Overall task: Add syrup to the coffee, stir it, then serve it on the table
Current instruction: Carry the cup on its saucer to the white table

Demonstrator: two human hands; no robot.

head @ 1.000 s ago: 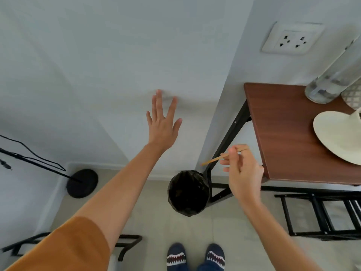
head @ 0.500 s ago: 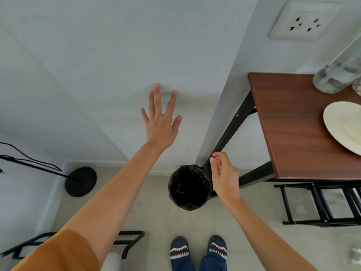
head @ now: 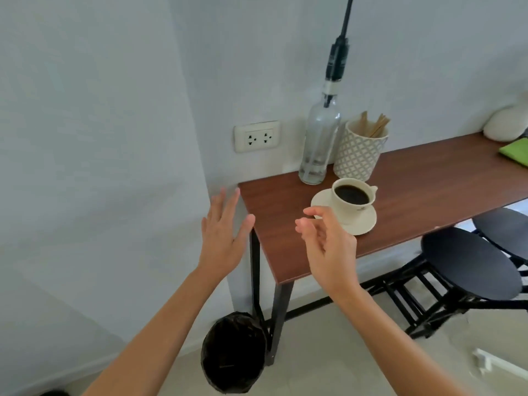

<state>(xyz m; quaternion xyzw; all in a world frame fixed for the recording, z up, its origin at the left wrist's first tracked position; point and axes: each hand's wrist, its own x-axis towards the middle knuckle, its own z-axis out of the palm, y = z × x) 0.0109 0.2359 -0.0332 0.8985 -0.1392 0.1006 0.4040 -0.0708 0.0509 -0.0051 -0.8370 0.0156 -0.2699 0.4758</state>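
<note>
A cream cup of black coffee [head: 353, 199] stands on a cream saucer [head: 361, 224] on the brown wooden table [head: 405, 195]. Behind it a clear glass syrup bottle [head: 318, 144] with a black pump top stands against the wall. Beside the bottle, a patterned white holder [head: 358, 154] contains several wooden stir sticks. My right hand [head: 328, 247] hovers over the table's near left end, just short of the saucer, fingers loosely curled and holding nothing. My left hand [head: 224, 238] is spread flat, to the left of the table corner, in front of the wall.
A black bin [head: 233, 355] sits on the floor under the table's left end. Two black round stools [head: 468, 264] stand to the right by the table. A wall socket [head: 257, 136] is above the table corner. A green cloth [head: 515, 151] lies at the far right.
The wooden stick held by my right hand a second ago is gone from it. The view has lifted from the bin to the tabletop, and both hands now sit near the table corner.
</note>
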